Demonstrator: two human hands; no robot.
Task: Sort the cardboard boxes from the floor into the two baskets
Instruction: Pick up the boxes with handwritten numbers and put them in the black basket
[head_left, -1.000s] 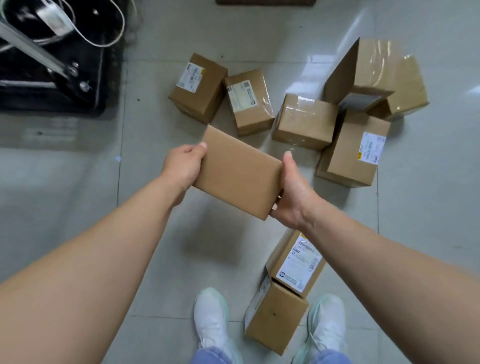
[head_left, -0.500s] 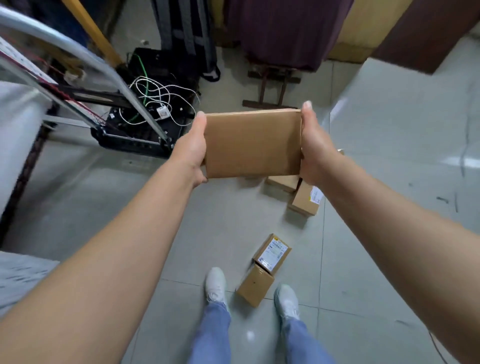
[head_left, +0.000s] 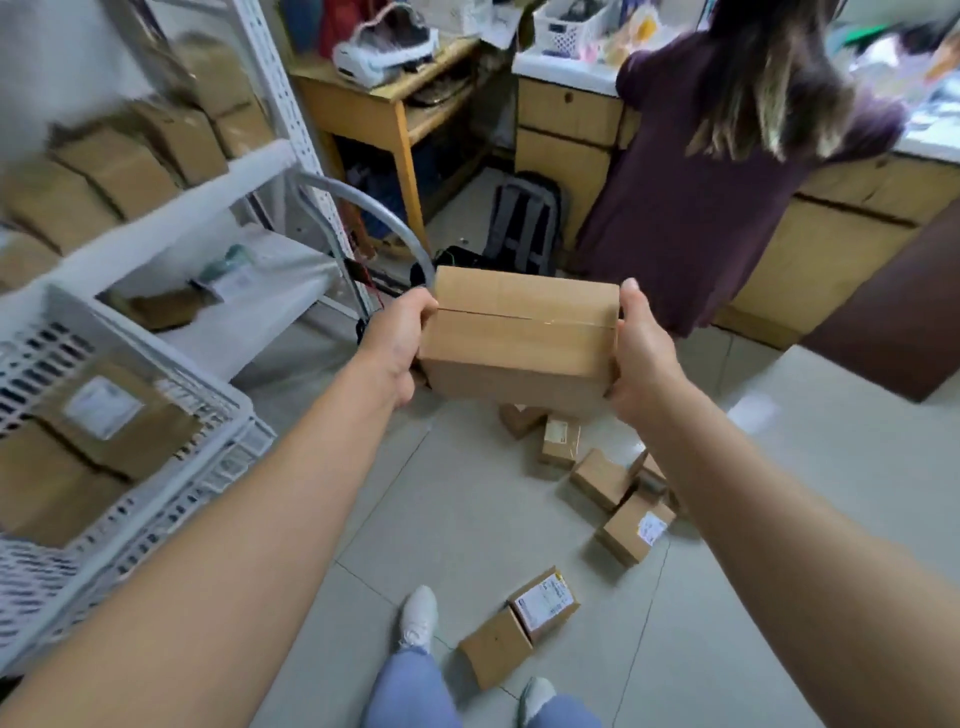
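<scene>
I hold a plain cardboard box (head_left: 519, 338) in the air at chest height, taped seam facing up. My left hand (head_left: 397, 343) grips its left end and my right hand (head_left: 641, 358) grips its right end. A white slatted basket (head_left: 228, 452) stands at my left and holds several cardboard boxes (head_left: 104, 426). Several more boxes lie on the floor below and right of the held one, among them a labelled box (head_left: 636, 527) and two boxes (head_left: 519, 623) near my feet.
A white metal shelf (head_left: 171, 218) with stacked boxes rises at the left, a trolley handle (head_left: 374, 218) beside it. A person in a purple top (head_left: 696, 208) stands ahead by wooden cabinets (head_left: 566, 130). A backpack (head_left: 524, 223) leans on the floor.
I have lifted the box off the floor pile and stood up, turning left. The basket, shelf and the other person have come into view.
</scene>
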